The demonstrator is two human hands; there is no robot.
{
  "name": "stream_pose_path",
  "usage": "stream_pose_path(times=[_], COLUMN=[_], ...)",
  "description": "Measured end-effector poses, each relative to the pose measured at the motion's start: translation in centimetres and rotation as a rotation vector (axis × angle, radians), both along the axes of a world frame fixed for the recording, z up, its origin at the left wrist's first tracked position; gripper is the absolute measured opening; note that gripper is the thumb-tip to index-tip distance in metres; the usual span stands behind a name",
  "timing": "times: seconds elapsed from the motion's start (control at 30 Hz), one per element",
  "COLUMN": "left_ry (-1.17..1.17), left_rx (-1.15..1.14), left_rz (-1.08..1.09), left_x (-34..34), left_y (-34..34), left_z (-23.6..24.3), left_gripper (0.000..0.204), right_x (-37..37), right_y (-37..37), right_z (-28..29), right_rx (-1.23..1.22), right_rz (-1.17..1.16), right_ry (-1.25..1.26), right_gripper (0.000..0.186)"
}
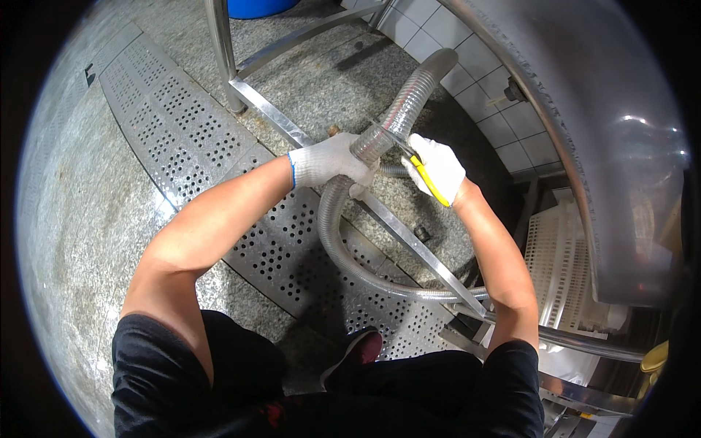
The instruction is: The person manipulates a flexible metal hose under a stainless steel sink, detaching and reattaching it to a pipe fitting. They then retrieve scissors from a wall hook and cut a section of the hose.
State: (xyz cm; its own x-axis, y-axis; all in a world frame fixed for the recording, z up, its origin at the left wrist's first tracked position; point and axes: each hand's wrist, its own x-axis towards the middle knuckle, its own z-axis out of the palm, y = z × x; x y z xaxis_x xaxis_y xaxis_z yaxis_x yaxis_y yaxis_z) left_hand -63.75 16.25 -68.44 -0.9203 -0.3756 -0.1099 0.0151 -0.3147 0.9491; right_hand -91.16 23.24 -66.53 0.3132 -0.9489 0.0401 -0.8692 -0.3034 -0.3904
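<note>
A wide clear ribbed hose [410, 96] slopes down from the tiled wall to my hands. My left hand [332, 160], in a white knit glove with a blue cuff, is closed around the hose's lower end. In my right hand [444, 166], also gloved, is a pair of yellow-handled pliers [431, 181]. Their metal tip meets the hose beside what looks like a thin wire or clamp band [382, 131]; the exact contact is too small to make out. Below my left hand a narrower ribbed hose [330, 223] curves down and to the right.
A metal frame bar [416, 242] crosses beneath my hands, joined to a leg [220, 51]. Perforated drain covers [175, 120] run across the stone floor. At right stand a large steel vessel [584, 109] and a white slotted crate [558, 255]. A blue tub [259, 6] sits far off.
</note>
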Motion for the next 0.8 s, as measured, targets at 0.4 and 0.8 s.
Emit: stream_pose_path(times=[0.4,0.8], left_ry=[0.02,-0.006], left_rx=[0.094,0.056], left_rz=[0.071,0.052], left_x=[-0.1,0.1], left_y=[0.2,0.5], left_z=[-0.6,-0.1], left_gripper=[0.013,0.014], right_x=[3.4,2.4], right_y=[-1.5,1.5], right_z=[0.0,-1.1], right_rx=[-0.011,-0.032], right_rz=[0.001,-0.12], right_ry=[-0.009,-0.062], right_gripper=[0.043,0.02])
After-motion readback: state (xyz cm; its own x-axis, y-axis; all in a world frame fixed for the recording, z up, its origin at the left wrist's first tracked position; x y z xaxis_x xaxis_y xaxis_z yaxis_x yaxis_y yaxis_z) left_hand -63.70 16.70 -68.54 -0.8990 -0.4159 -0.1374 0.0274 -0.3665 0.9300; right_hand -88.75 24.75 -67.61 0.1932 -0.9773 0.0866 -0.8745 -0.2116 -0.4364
